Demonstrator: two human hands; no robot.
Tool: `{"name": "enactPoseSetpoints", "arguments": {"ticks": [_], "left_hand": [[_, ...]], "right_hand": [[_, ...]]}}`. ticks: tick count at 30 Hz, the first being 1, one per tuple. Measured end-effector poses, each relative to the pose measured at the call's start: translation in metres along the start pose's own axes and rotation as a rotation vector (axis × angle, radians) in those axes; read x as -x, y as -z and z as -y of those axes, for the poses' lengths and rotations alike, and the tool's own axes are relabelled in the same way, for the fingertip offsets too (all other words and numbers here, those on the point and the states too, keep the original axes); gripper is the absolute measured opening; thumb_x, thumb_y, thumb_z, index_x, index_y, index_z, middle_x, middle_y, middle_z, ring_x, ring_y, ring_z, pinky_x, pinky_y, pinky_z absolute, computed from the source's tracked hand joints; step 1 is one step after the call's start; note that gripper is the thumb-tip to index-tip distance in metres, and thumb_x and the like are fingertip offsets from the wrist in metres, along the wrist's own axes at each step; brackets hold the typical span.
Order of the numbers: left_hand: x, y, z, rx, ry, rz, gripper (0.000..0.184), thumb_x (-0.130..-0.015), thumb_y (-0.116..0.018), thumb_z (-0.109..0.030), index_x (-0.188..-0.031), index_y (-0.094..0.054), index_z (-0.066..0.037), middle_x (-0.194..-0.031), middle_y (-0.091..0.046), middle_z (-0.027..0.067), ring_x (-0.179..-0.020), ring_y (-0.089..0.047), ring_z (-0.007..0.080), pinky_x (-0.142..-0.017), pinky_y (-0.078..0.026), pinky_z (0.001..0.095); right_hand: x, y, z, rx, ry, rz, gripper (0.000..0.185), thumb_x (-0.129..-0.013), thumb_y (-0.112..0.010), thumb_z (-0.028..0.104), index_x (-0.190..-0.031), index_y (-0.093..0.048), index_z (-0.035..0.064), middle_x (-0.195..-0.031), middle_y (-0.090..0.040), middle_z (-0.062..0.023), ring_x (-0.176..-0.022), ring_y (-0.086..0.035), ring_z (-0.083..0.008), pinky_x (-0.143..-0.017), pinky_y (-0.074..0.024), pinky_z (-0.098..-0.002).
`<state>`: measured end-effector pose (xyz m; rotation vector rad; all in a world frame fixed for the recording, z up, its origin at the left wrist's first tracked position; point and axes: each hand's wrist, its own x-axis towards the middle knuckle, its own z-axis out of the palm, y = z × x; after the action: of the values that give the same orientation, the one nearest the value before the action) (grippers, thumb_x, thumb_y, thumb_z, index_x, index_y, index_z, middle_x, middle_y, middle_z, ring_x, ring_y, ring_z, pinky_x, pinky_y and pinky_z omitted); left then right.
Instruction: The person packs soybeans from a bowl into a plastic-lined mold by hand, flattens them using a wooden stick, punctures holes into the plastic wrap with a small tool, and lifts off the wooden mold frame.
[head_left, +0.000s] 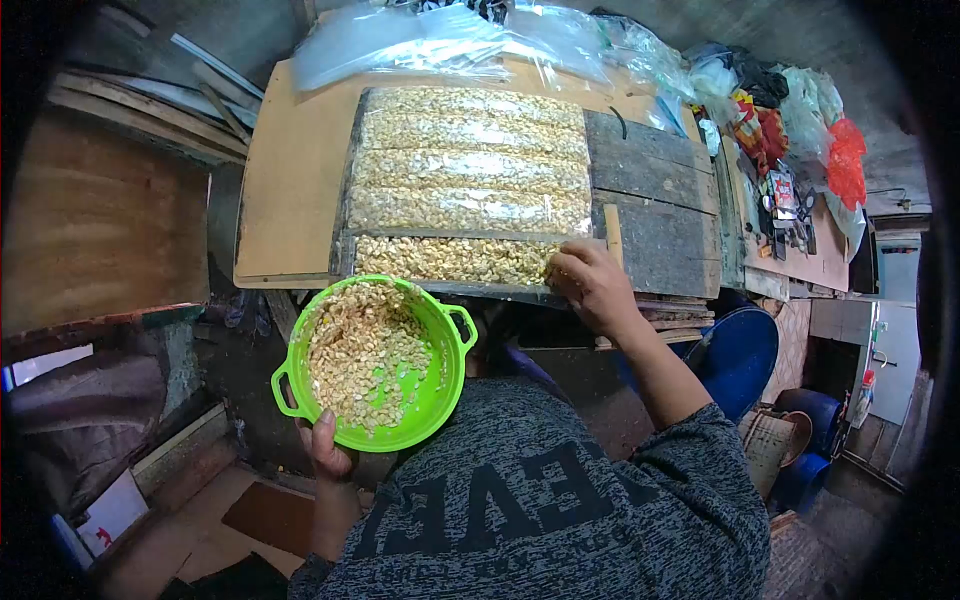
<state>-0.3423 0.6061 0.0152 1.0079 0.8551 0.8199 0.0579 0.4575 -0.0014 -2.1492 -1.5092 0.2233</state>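
A green plastic basin point(440, 385) with two side handles is tilted in my left hand point(326, 447), its thumb over the near rim. Pale, flat, chip-like pieces point(365, 350) fill much of it. My right hand point(590, 285) is at the right end of an uncovered row of the same pieces point(450, 259), fingers bent down onto them. Whether it pinches any is hidden. Beyond that row, several rows lie under clear plastic film point(470, 160). A short wooden stick point(613, 235) stands beside my right hand.
The board table point(290, 200) has dark planks point(655, 200) on its right. Clear plastic sheets point(400, 45) lie along the back. Bags, a red one point(846, 150) among them, and small items crowd the right side. A blue barrel point(740, 355) stands below right.
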Motion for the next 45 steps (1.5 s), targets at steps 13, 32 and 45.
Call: {"name": "enactPoseSetpoints", "arguments": {"ticks": [13,32,45], "left_hand": [[-0.001,0.010,0.005,-0.021,0.010,-0.006,0.053,-0.096,-0.043,-0.021,-0.139,-0.044,0.009,-0.138,-0.054,0.0215,-0.123,-0.056,0.0304,-0.107,-0.044,0.0418],[0.000,0.003,0.001,-0.015,0.071,-0.041,0.055,-0.096,-0.044,-0.026,-0.137,-0.046,0.011,-0.136,-0.055,0.0230,-0.121,-0.058,0.0313,-0.105,-0.046,0.0427],[0.001,0.020,0.014,-0.010,0.048,-0.067,0.052,-0.098,-0.039,-0.025,-0.134,-0.049,0.012,-0.132,-0.058,0.0236,-0.119,-0.060,0.0303,-0.104,-0.046,0.0417]], "right_hand": [[0.007,0.030,-0.013,-0.020,-0.345,0.017,0.017,-0.084,-0.069,0.007,-0.101,-0.067,0.0041,-0.104,-0.065,-0.0156,-0.102,-0.062,-0.0362,-0.086,-0.0501,-0.0422],[0.034,0.029,-0.015,0.066,-0.291,-0.052,0.022,-0.082,-0.055,-0.005,-0.097,-0.068,0.0023,-0.089,-0.058,-0.0160,-0.091,-0.058,-0.0356,-0.081,-0.0478,-0.0409],[0.043,0.032,-0.013,0.130,-0.300,-0.036,0.023,-0.077,-0.059,-0.003,-0.096,-0.068,0.0056,-0.093,-0.059,-0.0149,-0.093,-0.057,-0.0359,-0.081,-0.0494,-0.0427]]}}
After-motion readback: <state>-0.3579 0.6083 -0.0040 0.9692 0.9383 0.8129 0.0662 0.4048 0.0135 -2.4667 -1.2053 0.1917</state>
